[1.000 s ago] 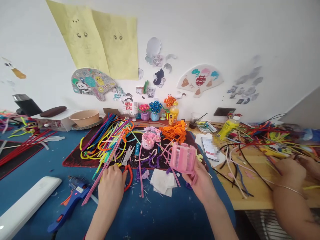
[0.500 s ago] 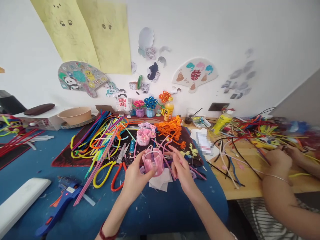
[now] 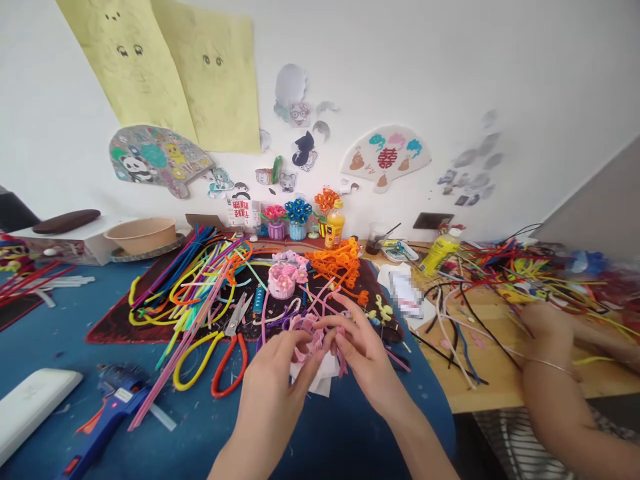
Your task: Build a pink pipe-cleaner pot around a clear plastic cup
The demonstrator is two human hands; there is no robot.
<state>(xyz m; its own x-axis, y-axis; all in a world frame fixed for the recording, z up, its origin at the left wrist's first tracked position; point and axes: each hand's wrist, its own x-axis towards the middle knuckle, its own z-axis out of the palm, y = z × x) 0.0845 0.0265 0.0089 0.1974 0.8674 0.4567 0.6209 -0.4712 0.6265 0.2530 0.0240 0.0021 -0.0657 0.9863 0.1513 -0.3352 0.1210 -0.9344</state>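
Note:
My left hand [image 3: 275, 367] is closed around a small clear cup lined with pink pipe cleaner [image 3: 307, 337], now partly hidden behind my fingers. At its right side my right hand [image 3: 365, 353] pinches a short pink piece of pipe cleaner [image 3: 341, 335] between thumb and finger, touching the left fingertips. White paper [image 3: 325, 375] lies beneath the hands. Just beyond them stands a finished-looking pink pot with flowers [image 3: 281, 283]. Scissors [image 3: 233, 327] with one yellow and one red handle lie to the left of my left hand.
A blue glue gun [image 3: 107, 417] and a white case [image 3: 37, 407] lie at the left front. Colourful pipe cleaners [image 3: 200, 293] spread over the dark mat. Orange pipe-cleaner coils [image 3: 340, 267] and a juice bottle [image 3: 335, 225] stand behind. At right, another person's arm [image 3: 550, 380] works among pipe cleaners.
My right hand has come in to the cup, from fingers loosely raised beside it to a pinch on pink pipe cleaner. My left hand has turned over the cup, hiding more of it.

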